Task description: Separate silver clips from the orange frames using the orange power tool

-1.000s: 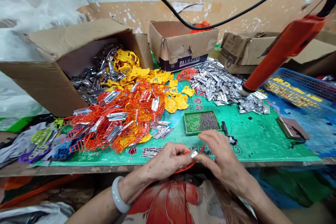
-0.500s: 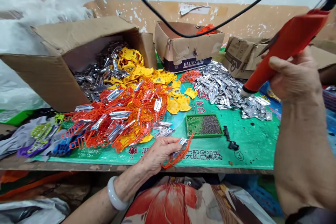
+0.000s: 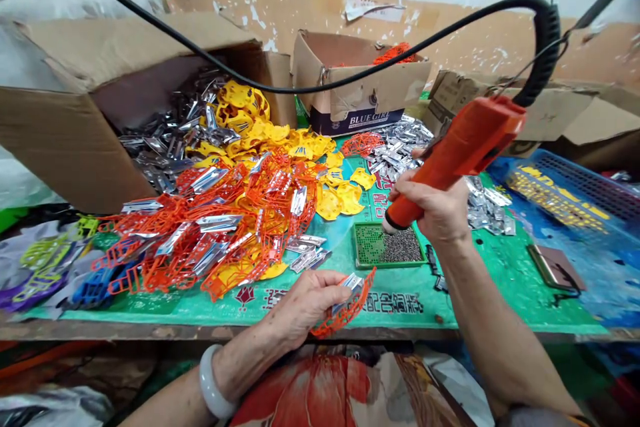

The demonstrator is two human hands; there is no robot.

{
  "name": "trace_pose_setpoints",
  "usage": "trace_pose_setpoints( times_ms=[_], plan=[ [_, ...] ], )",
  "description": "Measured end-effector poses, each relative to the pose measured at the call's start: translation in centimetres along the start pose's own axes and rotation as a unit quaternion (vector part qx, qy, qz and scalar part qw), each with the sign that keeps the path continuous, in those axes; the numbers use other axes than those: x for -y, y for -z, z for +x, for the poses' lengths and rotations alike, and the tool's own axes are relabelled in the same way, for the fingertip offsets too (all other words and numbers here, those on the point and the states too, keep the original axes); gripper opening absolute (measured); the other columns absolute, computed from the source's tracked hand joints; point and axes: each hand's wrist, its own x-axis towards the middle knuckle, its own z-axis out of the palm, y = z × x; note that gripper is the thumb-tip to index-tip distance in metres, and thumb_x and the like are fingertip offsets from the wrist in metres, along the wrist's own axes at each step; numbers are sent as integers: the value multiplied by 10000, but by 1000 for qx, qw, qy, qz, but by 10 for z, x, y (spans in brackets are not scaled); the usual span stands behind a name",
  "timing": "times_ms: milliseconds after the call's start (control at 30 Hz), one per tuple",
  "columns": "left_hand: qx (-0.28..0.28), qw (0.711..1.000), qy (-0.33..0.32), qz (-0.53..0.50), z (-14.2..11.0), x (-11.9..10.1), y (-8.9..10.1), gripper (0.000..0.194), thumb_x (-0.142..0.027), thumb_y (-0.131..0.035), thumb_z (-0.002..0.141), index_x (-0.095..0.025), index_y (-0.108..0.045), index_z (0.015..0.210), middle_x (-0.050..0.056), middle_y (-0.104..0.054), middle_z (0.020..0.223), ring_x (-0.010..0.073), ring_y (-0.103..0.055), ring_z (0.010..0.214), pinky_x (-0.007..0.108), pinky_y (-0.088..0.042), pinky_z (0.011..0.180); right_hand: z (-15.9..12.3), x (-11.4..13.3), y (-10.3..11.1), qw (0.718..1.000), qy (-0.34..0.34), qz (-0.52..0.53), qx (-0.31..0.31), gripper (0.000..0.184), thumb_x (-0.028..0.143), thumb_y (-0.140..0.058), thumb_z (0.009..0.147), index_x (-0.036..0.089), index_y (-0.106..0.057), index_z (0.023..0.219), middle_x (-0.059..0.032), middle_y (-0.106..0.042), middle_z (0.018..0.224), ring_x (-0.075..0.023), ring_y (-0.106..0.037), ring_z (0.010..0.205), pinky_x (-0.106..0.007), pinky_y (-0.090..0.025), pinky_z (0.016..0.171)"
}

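My left hand (image 3: 313, 303) pinches an orange plastic lattice piece (image 3: 353, 312) with a silver metal plate (image 3: 351, 283) against it, low over the table's front edge. Wrapped round a red-orange electric screwdriver (image 3: 457, 157) is my right hand (image 3: 440, 207). The tool slants down to the left, its pale tip over the green tray (image 3: 367, 265). Small dark screws (image 3: 403, 247) fill the tray's right part, and the left part shows bare holes. Whether the tip touches the screws I cannot tell.
Orange lattice pieces (image 3: 200, 227) and yellow plastic parts (image 3: 280, 140) are heaped left, before a cardboard box (image 3: 50, 140). Silver plates (image 3: 400, 143) pile up behind the tray. A black cable (image 3: 280, 89) hangs across the view. A notebook (image 3: 555, 267) and blue basket (image 3: 585, 177) are right.
My right hand has brought the electric screwdriver left and down, from the far right to above the screw tray. My left hand keeps its hold on the lattice piece and plate. The view has shifted.
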Motion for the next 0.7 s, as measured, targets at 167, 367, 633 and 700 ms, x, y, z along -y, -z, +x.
trace_pose_setpoints(
  times_ms=[167, 367, 633, 700],
  plan=[
    [21, 999, 7, -23, 6, 3, -3, 172, -257, -616, 710, -111, -687, 767, -16, -591, 574, 63, -436, 460, 186, -290, 472, -7, -16, -7, 999, -10, -3, -33, 463, 177, -721, 646, 211, -531, 1066, 55, -595, 655, -130, -583, 507, -302, -499, 514],
    [-7, 999, 4, 37, 12, 6, -2, 219, -295, -628, 705, -110, -689, 803, -6, -604, 611, 64, -426, 473, 190, -275, 462, -12, -26, -9, 999, -9, -13, -44, 494, 220, -733, 637, 198, -519, 1082, 56, -601, 643, -130, -576, 501, -310, -507, 523],
    [-18, 998, 20, 54, 16, 9, -1, 220, -312, -630, 689, -119, -677, 782, 5, -619, 646, 83, -460, 510, 201, -303, 491, -15, -31, -8, 999, -17, -12, -46, 428, 226, -733, 645, 200, -551, 1032, 49, -587, 673, -122, -569, 532, -296, -494, 527],
    [-17, 998, 15, 66, 16, 8, -2, 221, -313, -622, 700, -117, -678, 784, 5, -614, 647, 87, -454, 522, 204, -294, 498, -16, -33, -8, 998, -17, -16, -50, 417, 234, -742, 638, 190, -562, 1012, 40, -592, 688, -126, -570, 545, -304, -495, 533]
  ],
)
